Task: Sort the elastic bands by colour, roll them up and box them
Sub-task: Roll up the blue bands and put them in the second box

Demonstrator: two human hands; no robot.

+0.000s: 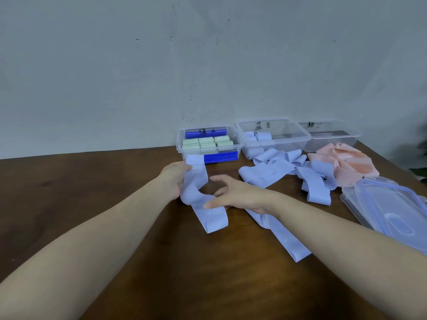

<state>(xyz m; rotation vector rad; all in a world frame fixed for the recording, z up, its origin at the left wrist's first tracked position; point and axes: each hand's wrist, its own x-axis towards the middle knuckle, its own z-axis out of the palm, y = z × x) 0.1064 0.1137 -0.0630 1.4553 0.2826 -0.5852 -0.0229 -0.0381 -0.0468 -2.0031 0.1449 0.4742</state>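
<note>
On the brown table (115, 227), near its middle, the left hand (173, 181) grips a blue band (196, 188), fingers curled round its upper part so that one end sticks up above the fist; the band loops down and its printed end lies flat on the wood. The right hand (235, 195) rests on that same band, thumb pressing the printed end; whether its fingers close on anything I cannot tell; a second band (286, 241) runs out from under its wrist toward the near edge. Behind, against the wall (208, 54), stand three clear boxes: the left box (182, 144) holds green rolls (205, 142); the middle box (288, 137) holds one blue roll (261, 136); the right box (335, 142) is partly hidden. Before the middle box lies a blue heap (288, 169), touching a pink heap (346, 165) to its right; lids (392, 209) are stacked at the right edge.
</note>
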